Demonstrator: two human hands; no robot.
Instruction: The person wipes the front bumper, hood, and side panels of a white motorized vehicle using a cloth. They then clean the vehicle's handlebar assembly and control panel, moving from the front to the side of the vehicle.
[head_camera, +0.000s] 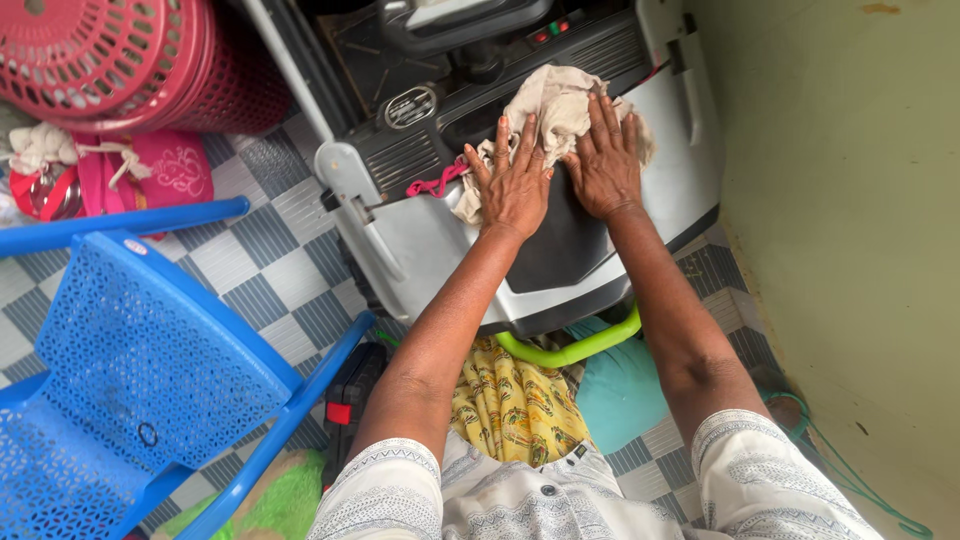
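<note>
Both hands lie flat with fingers spread, the left hand (515, 185) and right hand (605, 160) pressing a beige cloth (550, 105) onto the grey toy car (420, 240) on the floor, probably for wiping it.

Both arms are reaching straight forward and down from the shoulders, elbows nearly locked, bare from short patterned sleeves. They are converging toward each other as they extend. The left hand (513, 180) is lying palm down, fingers spread and pointing away from the body. The right hand (605, 160) is lying just beside it, also flat, its fingers stretched forward and slightly fanned. The thumbs are nearly touching, and both wrists are bending back a little.
</note>
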